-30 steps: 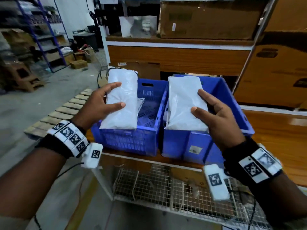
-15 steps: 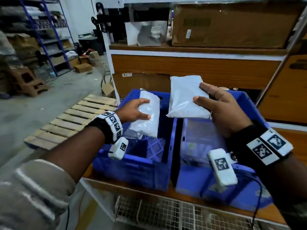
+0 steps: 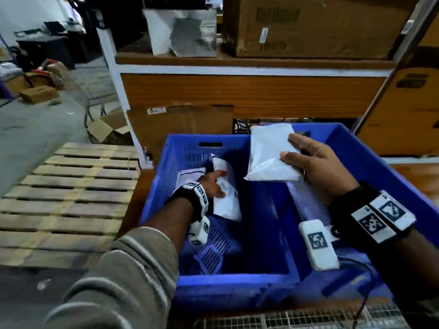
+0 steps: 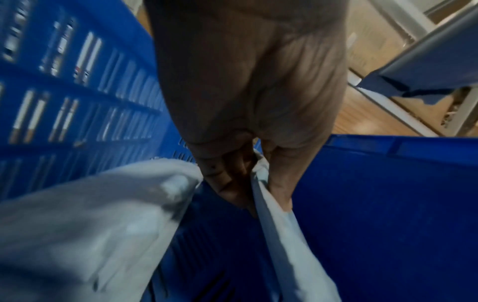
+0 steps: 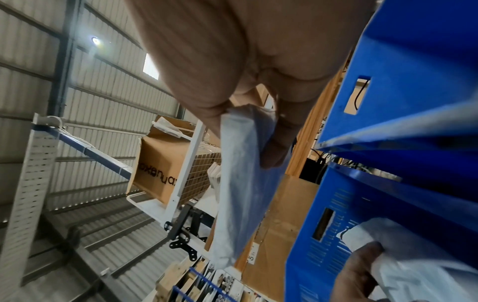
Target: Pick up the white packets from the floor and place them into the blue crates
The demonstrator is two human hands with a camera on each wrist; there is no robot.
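Observation:
Two blue crates stand side by side on a wooden shelf: the left crate (image 3: pixel 166 172) and the right crate (image 3: pixel 370 157). My left hand (image 3: pixel 213 184) is deep in the left crate, thumb and fingers pinching a white packet (image 3: pixel 224 198), (image 4: pixel 289 241) that hangs upright against the inner wall. Another white packet (image 3: pixel 190 173), (image 4: pixel 85 224) lies in that crate beside it. My right hand (image 3: pixel 316 162) grips a second white packet (image 3: pixel 268 155), (image 5: pixel 240 179) by its right edge and holds it level over the rims where the two crates meet.
A wooden pallet (image 3: pixel 71 198) lies on the floor to the left. Cardboard boxes (image 3: pixel 308 24) fill the shelf above the crates. A wire mesh rack (image 3: pixel 308 319) runs below the shelf edge. More boxes (image 3: pixel 38 93) and racks stand at the far left.
My left hand has gone down into the left crate with its packet. My right hand has stayed over the crates with its packet. The camera has leaned forward and closer.

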